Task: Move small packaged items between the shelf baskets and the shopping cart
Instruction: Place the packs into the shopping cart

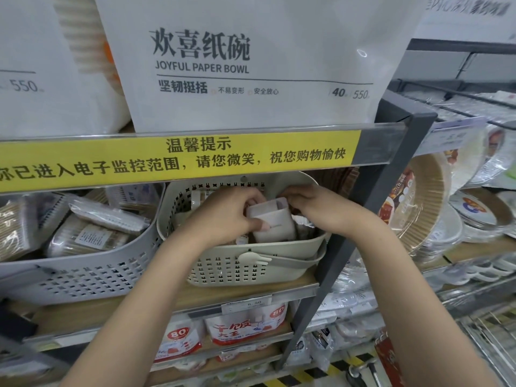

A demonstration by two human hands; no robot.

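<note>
A beige perforated basket (243, 270) stands on the middle shelf, and both my hands reach into it. My left hand (229, 213) grips a small white packet (275, 223) from the left, thumb across its front. My right hand (310, 205) pinches the packet's top right corner. The packet stands upright inside the basket, above other small packets that are mostly hidden. A grey basket (83, 275) to the left holds several clear packs of wooden sticks (89, 236). Only a metal edge of what may be the shopping cart (491, 347) shows at the lower right.
A yellow notice strip (178, 160) runs along the shelf edge just above the basket. Large paper bowl packs (251, 65) fill the shelf above. A dark upright post (371, 208) stands right of the basket; paper plates (435, 208) lie beyond it. Red-labelled packs (245, 328) sit below.
</note>
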